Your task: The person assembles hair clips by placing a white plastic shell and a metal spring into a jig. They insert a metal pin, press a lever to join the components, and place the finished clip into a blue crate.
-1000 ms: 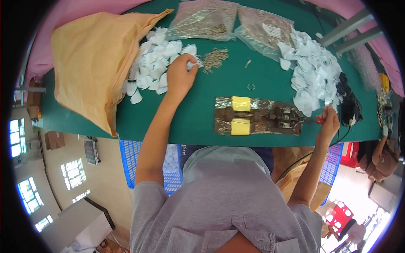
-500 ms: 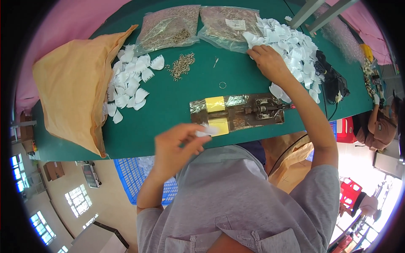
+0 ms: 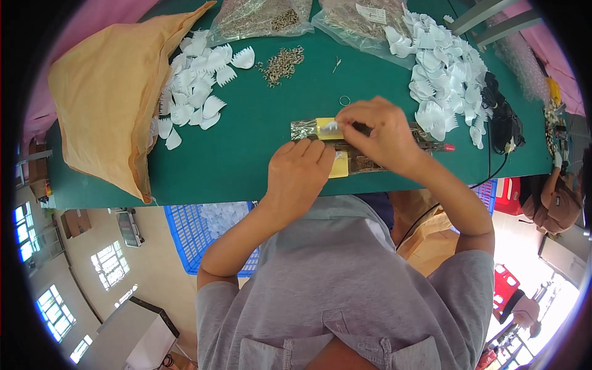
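While right hand, fingers narrow, pinches white piece over metal tool by front edge of table, can't tell left hand's hold. Piece looks not done; white heaps near side edges, loose.

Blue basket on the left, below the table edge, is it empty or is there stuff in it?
Not empty: white pieces show inside the blue basket. How full, I cannot tell.

The left grip and right grip are at the dark fixture on a green table.
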`<action>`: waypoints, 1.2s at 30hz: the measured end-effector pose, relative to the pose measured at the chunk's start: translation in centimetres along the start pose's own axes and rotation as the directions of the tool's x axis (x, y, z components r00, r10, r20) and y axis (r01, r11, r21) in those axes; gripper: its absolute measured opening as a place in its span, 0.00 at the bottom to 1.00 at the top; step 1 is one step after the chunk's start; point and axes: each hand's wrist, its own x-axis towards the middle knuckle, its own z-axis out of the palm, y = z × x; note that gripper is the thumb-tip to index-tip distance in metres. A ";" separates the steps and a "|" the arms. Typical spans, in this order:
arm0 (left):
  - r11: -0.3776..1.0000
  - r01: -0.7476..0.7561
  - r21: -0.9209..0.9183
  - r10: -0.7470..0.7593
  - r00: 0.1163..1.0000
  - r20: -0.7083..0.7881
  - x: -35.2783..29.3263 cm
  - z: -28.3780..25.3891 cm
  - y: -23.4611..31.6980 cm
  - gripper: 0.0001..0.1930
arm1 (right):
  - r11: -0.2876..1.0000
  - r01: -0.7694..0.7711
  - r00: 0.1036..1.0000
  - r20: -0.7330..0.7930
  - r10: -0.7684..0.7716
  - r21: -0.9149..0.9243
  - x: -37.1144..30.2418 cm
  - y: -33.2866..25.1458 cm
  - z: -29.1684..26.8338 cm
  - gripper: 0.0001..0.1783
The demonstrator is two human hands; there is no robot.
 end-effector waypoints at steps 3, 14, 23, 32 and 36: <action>0.994 0.084 -0.064 -0.093 0.984 -0.154 0.1 0.4 -0.2 0.17 | 0.997 -0.063 0.996 0.067 0.060 0.041 -1.3 -0.3 0.7 0.05; 0.907 0.128 -0.402 -0.173 0.982 -0.077 0.2 0.9 -2.4 0.37 | 0.997 0.056 0.993 0.103 -0.060 0.045 -2.6 -1.2 0.3 0.14; 0.867 0.132 -0.480 -0.202 0.975 -0.095 0.0 2.0 -2.6 0.36 | 0.998 0.050 0.998 -0.023 -0.051 -0.025 -3.1 -1.4 1.9 0.18; 0.863 0.128 -0.488 -0.217 0.967 -0.130 -0.3 2.4 -2.8 0.35 | 0.999 -0.047 0.998 0.051 0.048 -0.010 -2.0 -1.6 0.9 0.15; 0.798 0.100 -0.594 -0.229 0.963 -0.145 -0.9 3.8 -3.4 0.28 | 0.936 -0.291 0.953 0.143 0.266 0.200 3.2 1.4 -0.6 0.09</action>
